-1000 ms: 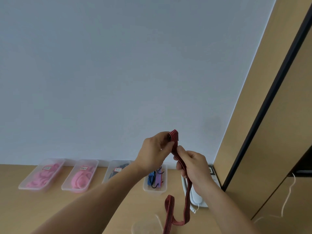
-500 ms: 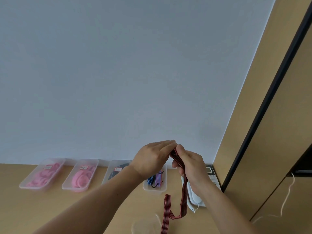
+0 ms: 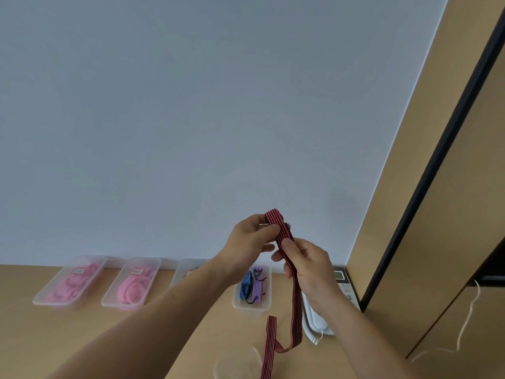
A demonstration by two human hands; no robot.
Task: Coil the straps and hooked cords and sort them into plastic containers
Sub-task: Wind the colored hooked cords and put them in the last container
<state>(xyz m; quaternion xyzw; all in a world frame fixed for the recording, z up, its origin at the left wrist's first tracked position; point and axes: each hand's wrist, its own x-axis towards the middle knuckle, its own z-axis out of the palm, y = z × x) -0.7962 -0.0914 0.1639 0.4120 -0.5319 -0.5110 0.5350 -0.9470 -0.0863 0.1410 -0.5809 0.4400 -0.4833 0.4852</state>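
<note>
L hand (image 3: 251,239) pinches folded top of red-black strap (image 3: 296,310), held up above table (image 3: 82,332). R hand (image 3: 306,266) just below, fingers curled round strap, thumb pressed on it. Strap tail hangs in a loop to table. Behind, by wall: cord tub (image 3: 251,307), pink tubs (image 3: 58,304) further left.

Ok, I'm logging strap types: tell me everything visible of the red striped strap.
The red striped strap is a flat, fabric-looking band, red with thin dark lengthwise stripes. The left hand pinches its folded top; the right hand grips it just below. The rest hangs, bends upward, then leaves the frame below.
</note>
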